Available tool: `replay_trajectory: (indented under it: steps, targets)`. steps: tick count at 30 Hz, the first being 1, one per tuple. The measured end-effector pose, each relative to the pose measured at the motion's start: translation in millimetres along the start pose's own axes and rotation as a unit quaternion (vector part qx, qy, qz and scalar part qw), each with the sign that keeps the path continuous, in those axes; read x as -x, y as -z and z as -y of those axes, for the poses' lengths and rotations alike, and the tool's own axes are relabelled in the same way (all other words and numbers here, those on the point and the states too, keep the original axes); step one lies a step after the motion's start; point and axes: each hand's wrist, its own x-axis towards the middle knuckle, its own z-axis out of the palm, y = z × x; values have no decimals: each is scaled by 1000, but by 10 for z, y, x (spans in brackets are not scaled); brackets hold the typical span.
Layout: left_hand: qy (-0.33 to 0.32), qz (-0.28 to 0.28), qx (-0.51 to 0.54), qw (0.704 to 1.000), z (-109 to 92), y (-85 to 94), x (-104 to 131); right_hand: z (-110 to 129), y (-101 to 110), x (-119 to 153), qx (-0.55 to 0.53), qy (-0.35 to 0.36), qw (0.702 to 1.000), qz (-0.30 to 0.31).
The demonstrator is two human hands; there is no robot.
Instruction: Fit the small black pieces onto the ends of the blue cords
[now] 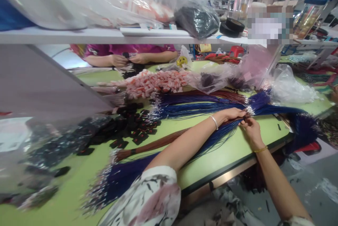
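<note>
Long bundles of thin blue cords [185, 109] lie across the green table, with silvery tips at their ends. My left hand [233, 114] is closed on the blue cords near a cluster of silvery tips [248, 111]. Just to its right and lower, my right hand [252, 131] pinches the cords from the near side. Exactly which strands lie between the fingers is too small to tell. A brown cord bundle [158, 140] with a dark band and more blue cords [124, 176] stretch to the left, partly behind my left forearm.
Black tag-like pieces [139, 134] and a heap of pink-and-white pieces [158, 81] lie on the table [219, 159]. Clear plastic bags [290, 85] are at right. A white shelf [105, 37] spans above. Across the table, a co-worker's hands [126, 59] hold something dark.
</note>
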Motion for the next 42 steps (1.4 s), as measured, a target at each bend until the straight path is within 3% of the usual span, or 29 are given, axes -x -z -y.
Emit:
replay_trajectory:
  steps: [4,7,10,12,14,16,19,23,27,30,33,36,39,42]
  targets:
    - [-57,-32,-134,989,77,-81,3,213,385,128,161,28,986,11]
    - [-118,-73,-280,950,140,-142,14,552,546,14,176,135,975,15]
    - [-125,-119,-343,923,195,-199,35,822,404,-347,295,185,931,112]
    - [-111,-135,-353,919,226,-234,46,891,210,-631,442,113,875,161]
    - [-118,-143,-351,918,251,-265,51,893,22,-863,519,49,829,204]
    - [-130,-147,-348,917,269,-292,53,863,-115,-1011,536,13,807,248]
    - [-105,-162,-362,912,282,-329,60,807,-210,-1091,534,-6,799,277]
    - [-61,-184,-389,901,303,-369,101,727,-185,-1107,524,-12,812,258]
    - [-73,-234,-389,888,352,-351,130,652,-90,-1130,428,-27,879,207]
    - [-82,-255,-336,903,373,-283,91,681,-37,-1062,385,-16,907,168]
    - [-111,-218,-258,935,361,-190,15,789,29,-850,331,19,935,127]
    - [-91,-165,-160,969,331,-101,-32,819,165,-516,257,61,957,122]
    - [-63,-125,-115,983,294,-35,-29,611,338,-165,126,76,978,146]
    - [-55,-68,-46,995,263,-11,-17,234,434,78,46,45,989,131]
